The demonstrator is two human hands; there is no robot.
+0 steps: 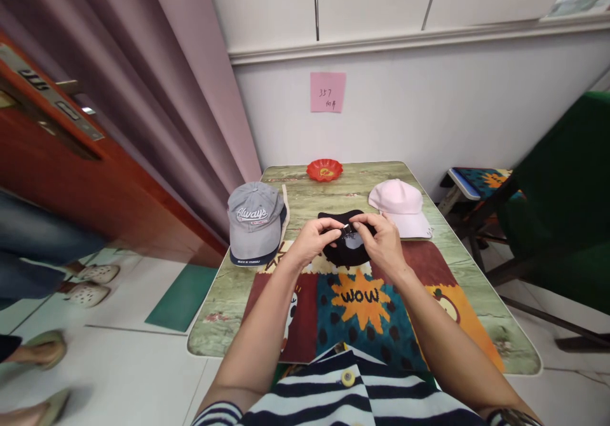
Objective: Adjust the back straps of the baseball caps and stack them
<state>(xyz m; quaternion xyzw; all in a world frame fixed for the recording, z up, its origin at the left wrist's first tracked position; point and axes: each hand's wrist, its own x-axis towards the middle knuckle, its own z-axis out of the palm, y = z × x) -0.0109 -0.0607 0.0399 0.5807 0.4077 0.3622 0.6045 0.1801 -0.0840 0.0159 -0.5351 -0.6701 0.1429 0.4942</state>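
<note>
A black cap lies in front of me on the table, its back strap toward my fingers. A small metal buckle shows between my two hands. My left hand pinches the strap at the buckle's left side with thumb and forefinger. From the right, my right hand also pinches the strap, its fingertips close to the buckle. To the left sits a grey cap with "Always" lettering. A pale pink cap rests behind my right hand.
A red scalloped dish stands at the back of the wood-patterned table. A colourful mat marked "WOW" lies under my forearms. A dark green chair is at right. Other people's feet show at left by an orange-brown door.
</note>
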